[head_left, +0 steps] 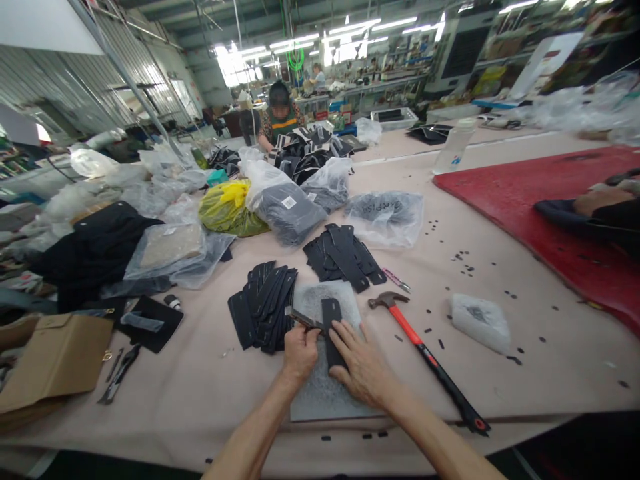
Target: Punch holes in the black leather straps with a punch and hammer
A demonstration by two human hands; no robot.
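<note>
On a grey, worn board (313,393) in front of me lies a black strip (331,310) with a small slot near its far end. My right hand (363,363) lies flat across the strip's lower part, fingers stretched out. My left hand (301,350) is closed round a short metal punch (304,319), tilted beside the strip; its grip end is hidden by the fingers. Two heaps of similar strips are close by: one heap (263,303) left of the board, another heap (343,253) behind it. A claw hammer (417,343) with a red and black handle rests to the right.
Pink-handled thread snips (397,280) lie behind the hammer. Small black offcuts and a plastic-wrapped block (480,320) are at the right, near a red board (555,200) with another person's hand. Bagged goods (290,210) stand behind; a tan case (60,360) and utility knife (120,375) lie left.
</note>
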